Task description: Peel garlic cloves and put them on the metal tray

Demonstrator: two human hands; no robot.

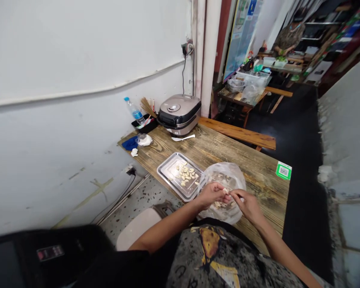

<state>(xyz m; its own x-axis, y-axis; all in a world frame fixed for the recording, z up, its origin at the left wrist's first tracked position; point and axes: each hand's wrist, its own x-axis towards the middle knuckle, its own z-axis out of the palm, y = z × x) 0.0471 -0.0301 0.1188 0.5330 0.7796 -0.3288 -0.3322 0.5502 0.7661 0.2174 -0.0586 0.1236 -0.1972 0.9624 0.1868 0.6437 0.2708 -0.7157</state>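
My left hand (212, 195) pinches a small pale garlic clove (226, 191) over the open clear plastic bag (237, 173). From the other side, the fingertips of my right hand (247, 205) are closed at the same clove, touching its edge; whether they grip a bit of skin is too small to make out. Inside the bag lie pale papery pieces (219, 204), partly hidden by my hands. Just left of the bag, a shallow metal tray (164, 165) holds several peeled garlic cloves (188, 174).
A rice cooker (180, 114) stands at the wooden table's (258, 176) far end, with a white rice paddle (183, 138) before it. A water bottle (135, 111) rests in a black tray (150, 127) by the wall. Beyond the bench (240, 134), another person (289, 38) handles greens.
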